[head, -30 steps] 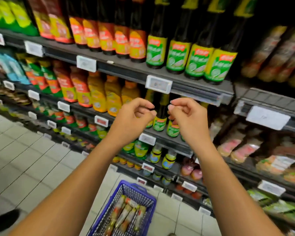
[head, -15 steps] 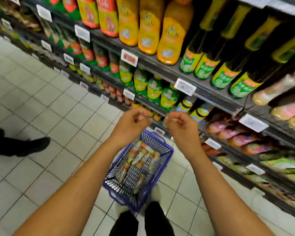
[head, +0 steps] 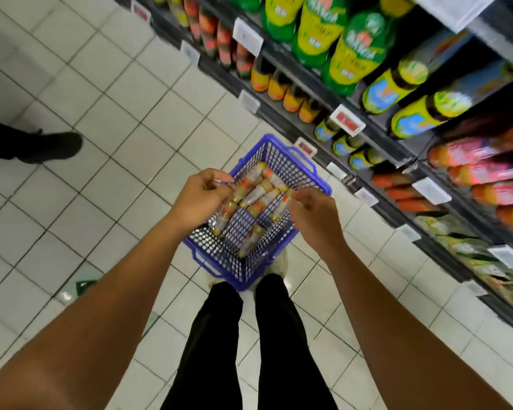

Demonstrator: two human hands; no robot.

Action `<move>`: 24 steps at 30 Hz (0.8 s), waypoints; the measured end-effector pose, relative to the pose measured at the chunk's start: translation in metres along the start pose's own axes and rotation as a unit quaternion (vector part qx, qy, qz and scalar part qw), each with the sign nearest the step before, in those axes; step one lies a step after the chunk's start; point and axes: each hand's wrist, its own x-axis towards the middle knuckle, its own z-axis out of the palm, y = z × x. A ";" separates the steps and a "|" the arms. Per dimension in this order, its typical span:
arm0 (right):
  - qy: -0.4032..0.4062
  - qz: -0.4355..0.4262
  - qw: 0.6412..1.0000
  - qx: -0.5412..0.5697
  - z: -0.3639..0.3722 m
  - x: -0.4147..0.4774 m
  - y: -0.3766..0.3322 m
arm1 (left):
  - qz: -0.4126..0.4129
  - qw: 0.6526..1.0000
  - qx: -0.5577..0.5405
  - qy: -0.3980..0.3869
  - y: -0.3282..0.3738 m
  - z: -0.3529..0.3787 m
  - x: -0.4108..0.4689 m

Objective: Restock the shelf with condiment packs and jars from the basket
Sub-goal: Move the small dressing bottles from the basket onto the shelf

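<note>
Condiment packs (head: 259, 192) lie in the blue basket (head: 225, 255) on the tiled floor, directly under both hands. The left hand (head: 200, 198) and right hand (head: 313, 213) have their fingers curled; motion blur hides whether either grips a pack.

The single head-worn camera is looking steeply down from above the person's own body, facing the tiled floor (head: 101, 119) of a shop aisle. It is sitting close over the person's legs (head: 249, 350), which are filling the bottom middle, with the blue basket (head: 282, 161) lying near the frame's centre. The wide lens is bending the shelf (head: 388, 143) diagonally along the right side, where the picture is blurring.
</note>
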 end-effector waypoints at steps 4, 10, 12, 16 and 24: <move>-0.037 0.042 0.997 -0.043 0.027 0.028 0.049 | -0.055 0.998 -0.002 0.008 -0.056 0.009 0.026; -0.097 0.055 0.985 -0.128 0.068 0.079 0.117 | -0.160 0.986 -0.043 0.015 -0.146 0.035 0.067; -0.103 0.080 0.982 -0.134 0.082 0.097 0.138 | -0.189 0.981 -0.044 0.012 -0.176 0.045 0.083; -0.131 0.097 0.974 -0.157 0.113 0.134 0.180 | -0.262 0.963 -0.057 0.018 -0.235 0.065 0.116; -0.161 0.213 0.956 -0.118 0.171 0.214 0.255 | -0.400 0.874 -0.269 0.059 -0.318 0.093 0.182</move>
